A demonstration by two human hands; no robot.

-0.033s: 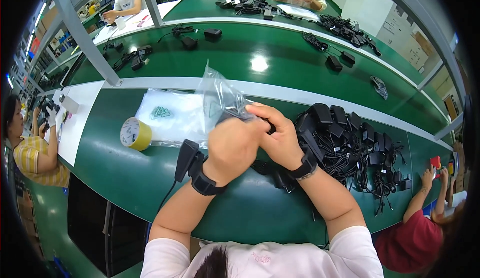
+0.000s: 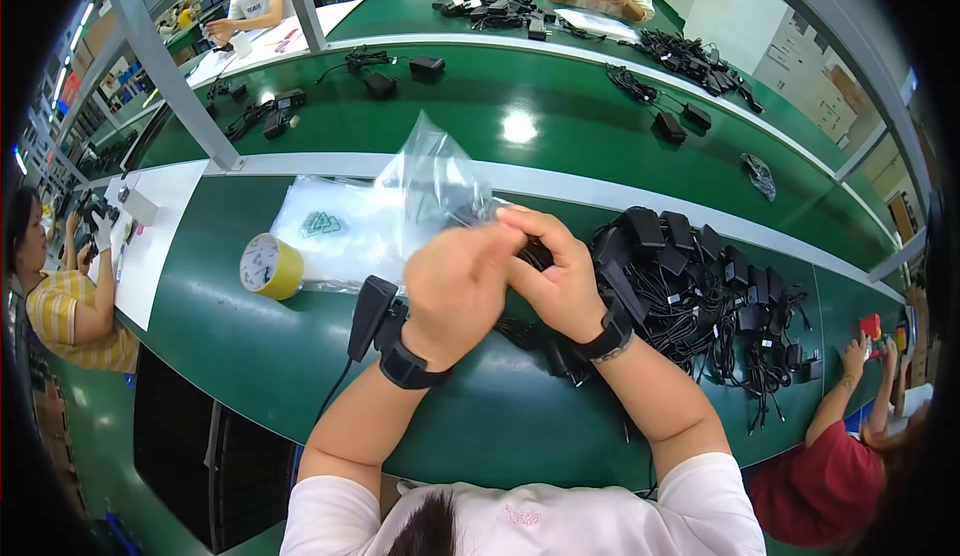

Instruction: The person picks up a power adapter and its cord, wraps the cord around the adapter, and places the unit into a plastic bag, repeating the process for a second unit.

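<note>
A clear plastic bag (image 2: pixel 428 161) stands up from my hands, its top flaring above the bench. My left hand (image 2: pixel 455 281) is closed at the bag's lower part, with its fingertips hidden behind the hand. Close against it, my right hand (image 2: pixel 552 271) wraps round a bundled black cable (image 2: pixel 537 253); a dark part shows through the bag beside the fingers. How far the bundle sits inside the bag I cannot tell. Under my wrists lies another black power adapter (image 2: pixel 568 364) with its cord. A stack of flat clear bags (image 2: pixel 365 218) with green print lies left of my hands.
A yellow tape roll (image 2: pixel 288 268) stands by the bag stack. To the right spreads a heap of black power adapters (image 2: pixel 690 291) with cords. A metal post (image 2: pixel 180 76) rises at the left. Co-workers sit around, one in a red sleeve (image 2: pixel 825 481) at the right.
My left hand has shifted slightly left, and its fingers have drawn back a little from the right hand. The bag's upper part has spread wider to the left.
</note>
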